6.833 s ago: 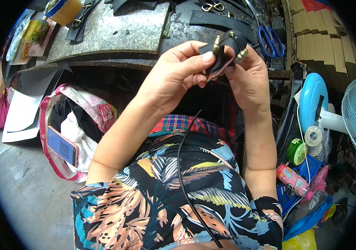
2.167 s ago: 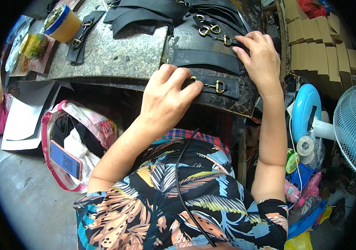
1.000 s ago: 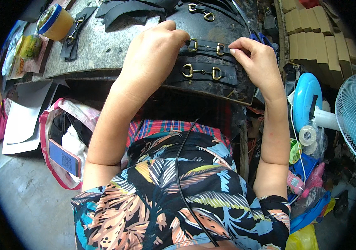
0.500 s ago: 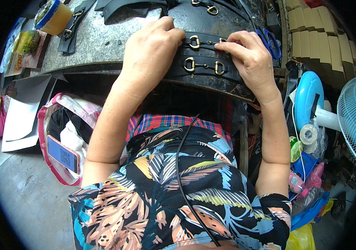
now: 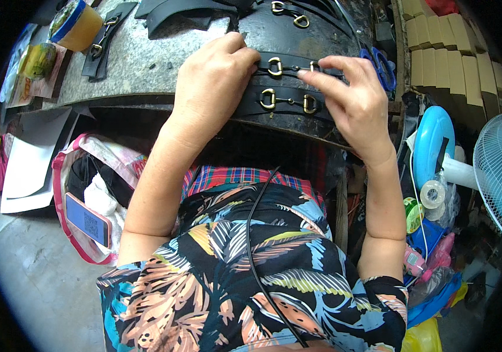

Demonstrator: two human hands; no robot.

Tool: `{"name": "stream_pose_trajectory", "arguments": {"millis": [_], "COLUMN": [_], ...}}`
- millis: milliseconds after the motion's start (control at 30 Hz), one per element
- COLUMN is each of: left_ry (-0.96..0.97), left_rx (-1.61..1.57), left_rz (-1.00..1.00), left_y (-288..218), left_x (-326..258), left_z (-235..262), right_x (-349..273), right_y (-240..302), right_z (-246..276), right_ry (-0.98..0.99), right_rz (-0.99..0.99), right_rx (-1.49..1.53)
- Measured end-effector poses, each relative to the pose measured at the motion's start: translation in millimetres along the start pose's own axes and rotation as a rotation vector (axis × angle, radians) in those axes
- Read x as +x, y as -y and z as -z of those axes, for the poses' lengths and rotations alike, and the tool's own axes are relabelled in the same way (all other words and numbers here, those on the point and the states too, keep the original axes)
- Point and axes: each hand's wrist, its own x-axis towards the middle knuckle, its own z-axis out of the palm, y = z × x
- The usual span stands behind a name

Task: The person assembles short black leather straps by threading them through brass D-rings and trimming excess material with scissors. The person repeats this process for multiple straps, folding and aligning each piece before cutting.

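Note:
A black leather strap [image 5: 293, 60] with a brass-coloured horsebit fitting [image 5: 275, 67] lies across the worktable. At its left end my left hand [image 5: 214, 85] is closed, fingers curled down onto the leather, with the fingertips partly hidden. My right hand [image 5: 356, 97] has its thumb and forefinger on either side of the fitting's right ring, the thumb against the thin bar. Just nearer to me, a second black strap [image 5: 289, 104] with a matching fitting lies flat by the table's front edge. Farther off rests another strap with a brass fitting [image 5: 301, 21].
Blue-handled scissors [image 5: 384, 73] lie at the table's right edge. Black leather pieces [image 5: 174, 17] and a jar [image 5: 76, 26] are at the far left. Right of me stand a blue and white fan [image 5: 435, 138] and stacked cardboard pieces [image 5: 447, 67]; a bag with a phone [image 5: 89, 220] is left.
My right thumb and forefinger have spread slightly apart around the fitting. My left hand stays on the strap. The whole view has shifted a little.

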Motion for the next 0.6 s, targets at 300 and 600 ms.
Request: {"name": "stream_pose_trajectory", "arguments": {"millis": [300, 600], "left_ry": [0.035, 0.087], "left_rx": [-0.048, -0.724], "left_rz": [0.024, 0.352], "left_y": [1.0, -7.5], "left_x": [1.0, 3.2], "left_z": [2.9, 18.7], "right_x": [8.5, 36.6], "right_y": [6.0, 13.6], "right_z": [1.4, -31.7], "right_ry": [0.009, -0.033], "right_rz": [-0.064, -0.065], "right_rx": [0.032, 0.275]}}
